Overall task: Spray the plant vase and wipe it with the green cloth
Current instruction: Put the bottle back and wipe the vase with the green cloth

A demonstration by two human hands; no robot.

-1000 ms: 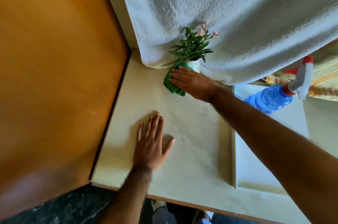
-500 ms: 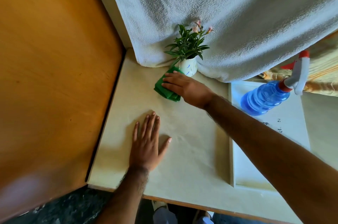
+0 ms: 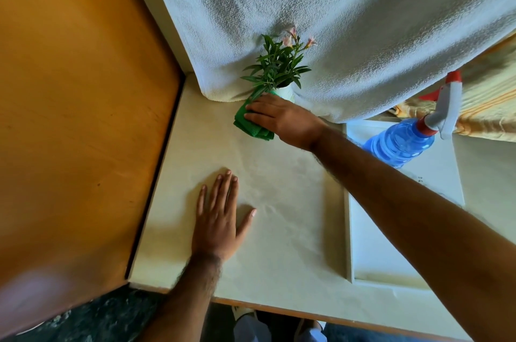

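Right hand (image 3: 282, 118) grips the green cloth (image 3: 248, 124) against the white vase (image 3: 284, 91) at the bench's (image 3: 279, 230) far edge. Left hand (image 3: 217, 219) lies open, flat on the bench. Spray bottle (image 3: 402, 143) stands well right.

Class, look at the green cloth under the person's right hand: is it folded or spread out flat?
Folded. The green cloth shows stacked layered edges in a thick compact wad, pressed by the right hand against the white vase.

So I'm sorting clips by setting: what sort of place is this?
Probably a home: a cream table against a wooden panel, a white towel draped behind a small potted plant, a blue spray bottle.
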